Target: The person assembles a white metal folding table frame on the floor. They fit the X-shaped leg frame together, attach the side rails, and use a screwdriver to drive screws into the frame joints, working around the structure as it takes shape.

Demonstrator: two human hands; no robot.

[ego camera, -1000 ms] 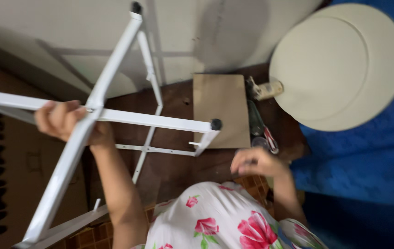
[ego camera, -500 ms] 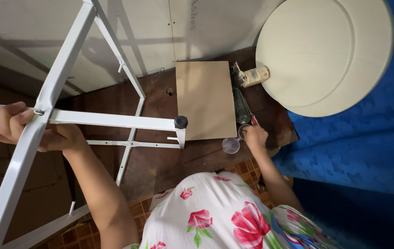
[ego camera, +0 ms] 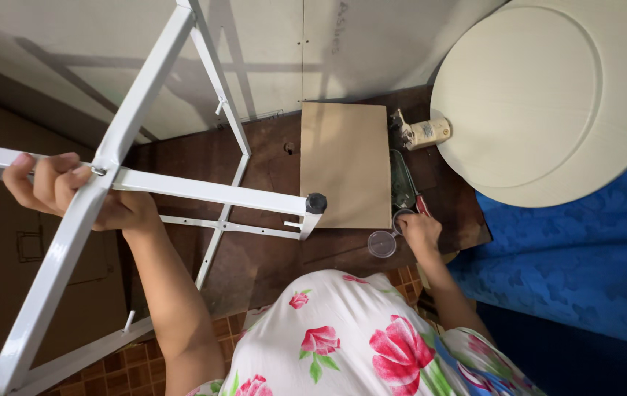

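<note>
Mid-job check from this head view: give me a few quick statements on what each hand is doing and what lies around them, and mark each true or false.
1. The left hand grips the white metal frame where its bars cross. True.
2. The right hand rests on the round pale tabletop. False: it is low beside a small clear cup, apart from the tabletop.
3. A brown cardboard sheet lies on the dark wooden surface. True.
4. The frame's nearest bar end has a red cap. False: the cap is black.
</note>
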